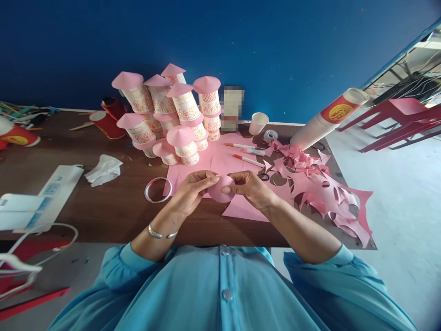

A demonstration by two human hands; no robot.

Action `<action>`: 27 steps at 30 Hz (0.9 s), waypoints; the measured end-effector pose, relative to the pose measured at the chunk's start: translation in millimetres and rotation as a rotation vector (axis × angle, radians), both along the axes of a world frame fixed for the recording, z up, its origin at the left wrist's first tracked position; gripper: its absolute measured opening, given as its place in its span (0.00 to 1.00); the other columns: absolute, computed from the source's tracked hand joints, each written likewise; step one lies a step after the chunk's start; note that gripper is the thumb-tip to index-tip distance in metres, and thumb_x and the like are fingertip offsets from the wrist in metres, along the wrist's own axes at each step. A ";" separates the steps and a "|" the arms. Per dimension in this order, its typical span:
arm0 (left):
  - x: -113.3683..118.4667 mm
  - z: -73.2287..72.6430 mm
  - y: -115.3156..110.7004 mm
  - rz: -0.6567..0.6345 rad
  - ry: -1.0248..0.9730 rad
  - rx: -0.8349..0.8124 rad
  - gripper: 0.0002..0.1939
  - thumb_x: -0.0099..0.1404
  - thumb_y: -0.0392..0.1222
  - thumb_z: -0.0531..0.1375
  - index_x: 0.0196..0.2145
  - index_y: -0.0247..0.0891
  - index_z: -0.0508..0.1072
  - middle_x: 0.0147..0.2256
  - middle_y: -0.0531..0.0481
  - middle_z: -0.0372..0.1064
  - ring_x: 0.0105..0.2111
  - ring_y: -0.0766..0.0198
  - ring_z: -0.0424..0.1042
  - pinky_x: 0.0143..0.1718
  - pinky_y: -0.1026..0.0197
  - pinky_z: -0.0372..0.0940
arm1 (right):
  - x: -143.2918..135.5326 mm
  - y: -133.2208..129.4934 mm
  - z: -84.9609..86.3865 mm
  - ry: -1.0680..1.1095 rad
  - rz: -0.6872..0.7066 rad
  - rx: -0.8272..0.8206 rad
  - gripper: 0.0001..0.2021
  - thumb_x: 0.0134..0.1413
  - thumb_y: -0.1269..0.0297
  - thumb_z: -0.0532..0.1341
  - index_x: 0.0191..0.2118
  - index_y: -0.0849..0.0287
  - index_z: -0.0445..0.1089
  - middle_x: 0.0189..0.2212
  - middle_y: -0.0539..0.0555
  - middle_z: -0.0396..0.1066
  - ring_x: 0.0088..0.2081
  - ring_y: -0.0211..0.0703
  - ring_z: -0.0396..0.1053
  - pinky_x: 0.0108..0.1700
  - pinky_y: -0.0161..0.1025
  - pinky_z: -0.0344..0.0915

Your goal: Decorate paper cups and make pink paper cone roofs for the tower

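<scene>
Between my two hands is a small round piece of pink paper [222,192]. My left hand [191,191] pinches its left edge, and my right hand [253,189] holds its right side, thumb on top. Pink paper sheets [220,154] lie under and beyond my hands. Behind them, to the left, stand stacked paper cups [186,108] with flower drawings and pink cone roofs [206,84]. Two markers [248,161] and a glue tube [254,151] rest on the pink sheet.
Pink paper scraps [320,184] heap at the right, beside a leaning cup stack [327,117]. A tape roll [158,190], crumpled tissue [104,170] and power strip [55,195] lie left on the brown table [131,220]. A white cup [258,123] stands near the blue wall.
</scene>
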State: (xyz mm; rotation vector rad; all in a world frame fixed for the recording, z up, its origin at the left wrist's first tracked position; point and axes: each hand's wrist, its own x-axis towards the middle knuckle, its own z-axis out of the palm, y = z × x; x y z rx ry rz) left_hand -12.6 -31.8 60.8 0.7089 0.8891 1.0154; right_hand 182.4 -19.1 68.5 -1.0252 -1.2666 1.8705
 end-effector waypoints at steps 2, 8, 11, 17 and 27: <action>-0.8 0.0 -0.2 0.011 0.000 -0.005 0.18 0.50 0.48 0.79 0.24 0.35 0.79 0.27 0.51 0.73 0.27 0.68 0.65 0.29 0.64 0.57 | 1.7 -0.4 0.6 -0.012 -0.007 0.009 0.27 0.34 0.43 0.81 0.23 0.61 0.73 0.22 0.45 0.63 0.29 0.35 0.58 0.35 0.38 0.57; 0.3 0.9 0.2 0.038 -0.014 -0.009 0.19 0.50 0.48 0.80 0.22 0.34 0.77 0.27 0.52 0.71 0.28 0.69 0.65 0.29 0.66 0.58 | 1.7 -3.7 -1.0 0.033 -0.021 -0.016 0.26 0.33 0.45 0.82 0.26 0.62 0.75 0.26 0.48 0.67 0.33 0.38 0.61 0.39 0.39 0.60; 1.8 0.8 0.1 0.036 -0.010 -0.005 0.20 0.49 0.48 0.80 0.22 0.34 0.76 0.25 0.54 0.69 0.27 0.71 0.64 0.28 0.67 0.57 | -0.8 -4.8 -4.5 0.003 -0.052 -0.023 0.26 0.30 0.47 0.83 0.24 0.61 0.74 0.24 0.46 0.64 0.30 0.36 0.58 0.35 0.38 0.57; -0.3 -1.3 -1.1 0.032 -0.005 -0.021 0.19 0.49 0.49 0.80 0.22 0.34 0.77 0.27 0.52 0.72 0.28 0.69 0.67 0.30 0.66 0.60 | 1.5 -3.1 -8.9 0.067 -0.034 -0.050 0.25 0.35 0.44 0.81 0.27 0.61 0.78 0.25 0.49 0.70 0.31 0.38 0.63 0.38 0.38 0.61; -6.8 -18.1 1.4 0.047 0.052 -0.037 0.19 0.48 0.51 0.80 0.25 0.35 0.81 0.26 0.51 0.74 0.29 0.67 0.70 0.34 0.64 0.68 | 2.4 10.3 -24.5 0.072 -0.091 -0.033 0.27 0.43 0.40 0.78 0.22 0.59 0.71 0.21 0.46 0.64 0.27 0.35 0.61 0.36 0.38 0.63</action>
